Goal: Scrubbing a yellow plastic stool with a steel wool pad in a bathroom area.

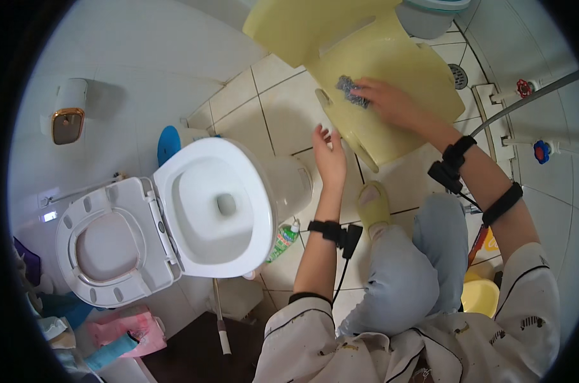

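My right hand (382, 100) presses a grey metal scouring pad (352, 92) against the broad surface of a yellow plastic chair (404, 72). Much of the pad sticks out past my fingertips. Below the chair's left edge, my left hand (330, 155) hangs over the floor tiles, holding nothing, its fingers loosely curled and apart. The chair's upper panel (289, 33) has a long slot near its base and runs out of the top of the view.
Left stands a white toilet (265, 210) with its seat (107, 249) raised. A green bottle (283, 241) is beside it. A grey bucket (425, 19) sits behind the chair, near a floor drain (458, 76). Red (524, 88) and blue valve handles (541, 152) protrude from the right wall.
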`<state>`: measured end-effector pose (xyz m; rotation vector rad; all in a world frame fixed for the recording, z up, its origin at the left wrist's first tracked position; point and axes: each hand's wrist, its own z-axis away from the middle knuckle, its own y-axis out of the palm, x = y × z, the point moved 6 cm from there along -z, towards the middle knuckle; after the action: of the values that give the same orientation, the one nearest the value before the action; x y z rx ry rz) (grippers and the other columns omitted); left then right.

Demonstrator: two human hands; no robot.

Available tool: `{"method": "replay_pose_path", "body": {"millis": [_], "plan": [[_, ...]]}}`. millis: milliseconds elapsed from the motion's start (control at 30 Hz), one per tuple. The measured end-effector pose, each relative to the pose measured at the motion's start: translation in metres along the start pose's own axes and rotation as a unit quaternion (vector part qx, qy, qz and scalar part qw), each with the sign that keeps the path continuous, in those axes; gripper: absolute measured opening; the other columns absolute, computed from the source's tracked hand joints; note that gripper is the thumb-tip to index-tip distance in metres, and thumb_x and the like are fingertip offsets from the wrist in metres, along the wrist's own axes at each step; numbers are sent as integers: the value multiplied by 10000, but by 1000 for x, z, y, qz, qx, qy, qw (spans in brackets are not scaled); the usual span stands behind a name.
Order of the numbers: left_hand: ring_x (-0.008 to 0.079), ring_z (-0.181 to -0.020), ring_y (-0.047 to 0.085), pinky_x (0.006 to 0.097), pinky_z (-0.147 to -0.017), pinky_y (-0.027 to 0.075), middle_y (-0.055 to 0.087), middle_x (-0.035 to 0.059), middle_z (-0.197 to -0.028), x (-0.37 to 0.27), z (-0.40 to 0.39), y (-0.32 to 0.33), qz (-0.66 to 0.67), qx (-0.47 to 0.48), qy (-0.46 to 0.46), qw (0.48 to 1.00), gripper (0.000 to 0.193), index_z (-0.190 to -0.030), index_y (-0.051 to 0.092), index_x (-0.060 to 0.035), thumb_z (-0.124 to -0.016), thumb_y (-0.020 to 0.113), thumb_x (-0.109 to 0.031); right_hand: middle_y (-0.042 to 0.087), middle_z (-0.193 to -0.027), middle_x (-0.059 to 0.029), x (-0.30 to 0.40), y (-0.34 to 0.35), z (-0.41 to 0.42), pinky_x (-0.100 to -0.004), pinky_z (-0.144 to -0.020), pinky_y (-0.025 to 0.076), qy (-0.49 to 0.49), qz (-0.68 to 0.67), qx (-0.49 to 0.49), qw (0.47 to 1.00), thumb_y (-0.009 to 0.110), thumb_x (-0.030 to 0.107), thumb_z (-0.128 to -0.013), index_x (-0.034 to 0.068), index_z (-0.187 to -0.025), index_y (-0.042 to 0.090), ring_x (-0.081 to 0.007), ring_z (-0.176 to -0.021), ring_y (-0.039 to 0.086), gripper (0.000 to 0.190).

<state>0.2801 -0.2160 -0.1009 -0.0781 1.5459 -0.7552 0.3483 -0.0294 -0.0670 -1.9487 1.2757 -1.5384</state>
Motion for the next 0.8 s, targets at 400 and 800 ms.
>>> {"method": "replay_pose_path", "body": {"millis": [400,800], "plan": [[309,-1086,515,388,-895,427,496,199,-1197,-116,-30,4,-76,-54,155,983,453,-1240,409,39,-828,561,-71,503,-1240,-161,42,-7,30,-376,-1002,376,80,-153,3,985,602,142,-836,22,-1229,504,-314,-1169,466,422],[179,-1000,521,295,-878,422,518,160,-1149,-243,-14,-59,313,-82,158,933,330,-1178,428,39,-870,509,-45,534,-897,-55,167,-130,46,-311,-791,397,131,-362,20,923,763,243,-670,67,-885,497,-203,-900,509,384]]}}
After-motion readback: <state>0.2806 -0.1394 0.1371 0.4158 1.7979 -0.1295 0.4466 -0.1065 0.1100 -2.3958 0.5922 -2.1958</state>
